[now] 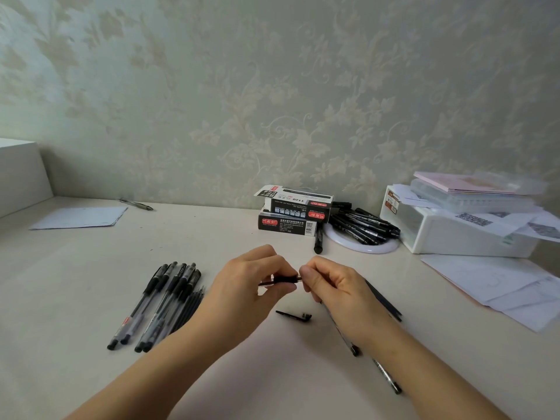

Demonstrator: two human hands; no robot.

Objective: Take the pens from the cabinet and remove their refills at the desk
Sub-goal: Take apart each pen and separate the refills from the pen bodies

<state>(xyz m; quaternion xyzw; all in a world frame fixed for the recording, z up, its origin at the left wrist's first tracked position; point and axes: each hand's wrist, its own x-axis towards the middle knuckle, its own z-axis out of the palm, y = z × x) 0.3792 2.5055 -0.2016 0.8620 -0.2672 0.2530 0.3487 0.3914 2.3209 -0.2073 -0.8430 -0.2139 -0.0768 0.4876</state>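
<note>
Pen in hand: a black pen (pixel 283 279) is held level above the middle of the desk (pixel 272 374), between both hands; only its dark grip section and a metal tip end show between the fingers.
Left hand: the left hand (pixel 242 286) has its fingers curled closed around the left part of the pen, thumb underneath.
Right hand: the right hand (pixel 333 283) pinches the pen's right end with thumb and forefinger closed on it, the other fingers curled in.
Loose cap: a small black pen cap (pixel 295 315) with its clip lies on the desk just near of the hands.
Right-side pens: two pens (pixel 386 375) lie on the desk partly under the right forearm, and dark thin refills (pixel 385 300) lie just right of the right hand.
Left-side row: a group of capped pens (pixel 154 307) lies side by side left of the left hand, with a few refills touching its right edge.
Far middle: two stacked pen boxes (pixel 291 215) stand by the wall, with a heap of black markers (pixel 363 225) on a white ring to their right.
Far right: a white storage box (pixel 454 234) carries papers on top.
Far left: a sheet of paper (pixel 81 217) lies flat, well apart from the hands.
</note>
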